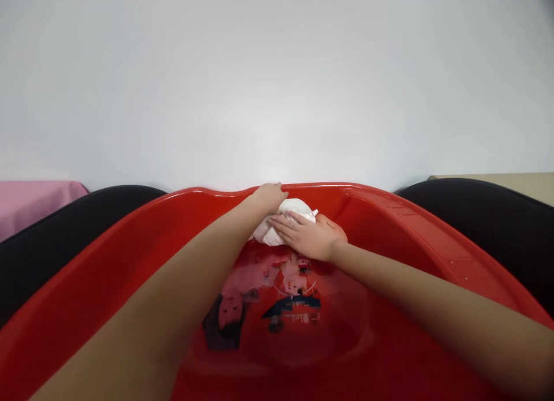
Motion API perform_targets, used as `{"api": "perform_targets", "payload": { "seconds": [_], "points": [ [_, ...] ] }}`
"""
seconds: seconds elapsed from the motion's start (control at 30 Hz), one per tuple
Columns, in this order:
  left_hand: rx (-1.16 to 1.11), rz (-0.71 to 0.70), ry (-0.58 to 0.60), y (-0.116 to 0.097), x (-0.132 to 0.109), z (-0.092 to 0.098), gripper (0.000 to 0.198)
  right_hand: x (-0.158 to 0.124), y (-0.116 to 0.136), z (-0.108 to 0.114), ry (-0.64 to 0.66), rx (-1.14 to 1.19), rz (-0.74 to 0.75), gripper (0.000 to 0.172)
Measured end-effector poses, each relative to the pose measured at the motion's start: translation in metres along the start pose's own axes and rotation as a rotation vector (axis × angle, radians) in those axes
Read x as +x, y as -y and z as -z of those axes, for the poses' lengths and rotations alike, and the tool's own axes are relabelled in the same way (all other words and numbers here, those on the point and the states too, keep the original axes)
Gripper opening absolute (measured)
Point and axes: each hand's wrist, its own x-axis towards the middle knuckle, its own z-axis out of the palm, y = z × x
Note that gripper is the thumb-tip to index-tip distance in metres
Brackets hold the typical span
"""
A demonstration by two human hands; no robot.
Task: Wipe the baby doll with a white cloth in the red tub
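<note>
While right hand (309, 239) rests flat on cloth (296, 205), left hand (269, 197) adjoins it; grip unclear.

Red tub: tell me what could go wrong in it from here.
The white cloth is loosely bunched under the right hand, so it might slip or unfold if that hand shifts.

The peach-coloured thing beside the right hand could slide, as the surface of the red tub looks glossy.

The left hand is close to the far rim and could knock it.
</note>
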Motion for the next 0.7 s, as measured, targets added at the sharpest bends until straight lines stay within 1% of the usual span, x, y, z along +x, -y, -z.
{"api": "perform_targets", "payload": {
  "seconds": [0.1,0.17,0.2,0.27,0.37,0.4,0.43,0.47,0.5,0.57,0.63,0.67,0.7],
  "points": [
    [0.019,-0.005,0.029,-0.001,0.003,0.002,0.087,-0.014,0.000,-0.038,0.179,-0.034,0.026,0.062],
    [0.016,-0.001,0.038,-0.001,0.004,0.003,0.088,-0.022,0.004,-0.055,0.214,0.000,0.096,0.056],
    [0.014,0.005,0.040,-0.001,0.004,0.005,0.086,-0.021,0.007,-0.057,0.199,0.019,0.134,0.054],
    [0.015,0.021,0.049,-0.001,0.005,0.008,0.079,-0.007,0.014,-0.047,0.132,0.027,0.183,0.057],
    [0.031,0.049,0.101,-0.004,0.007,0.016,0.066,0.036,0.019,-0.024,0.020,-0.050,0.201,0.062],
    [0.035,0.061,0.117,-0.005,0.008,0.018,0.062,0.050,0.019,-0.022,-0.026,-0.108,0.185,0.061],
    [0.040,0.072,0.134,-0.006,0.010,0.020,0.059,0.061,0.019,-0.025,-0.062,-0.182,0.158,0.059],
    [0.045,0.079,0.147,-0.006,0.012,0.021,0.057,0.068,0.018,-0.033,-0.078,-0.271,0.126,0.056],
    [0.049,0.081,0.156,-0.007,0.014,0.021,0.055,0.071,0.017,-0.046,-0.074,-0.363,0.093,0.054],
    [0.059,0.071,0.171,-0.008,0.018,0.021,0.053,0.066,0.017,-0.078,-0.004,-0.517,0.085,0.051],
    [0.059,0.062,0.180,-0.008,0.021,0.020,0.055,0.054,0.018,-0.105,0.070,-0.596,0.175,0.049],
    [0.055,0.063,0.179,-0.007,0.021,0.019,0.056,0.047,0.018,-0.110,0.087,-0.618,0.224,0.049],
    [0.050,0.066,0.177,-0.007,0.022,0.018,0.057,0.042,0.017,-0.110,0.092,-0.634,0.266,0.050]
  ]
}}
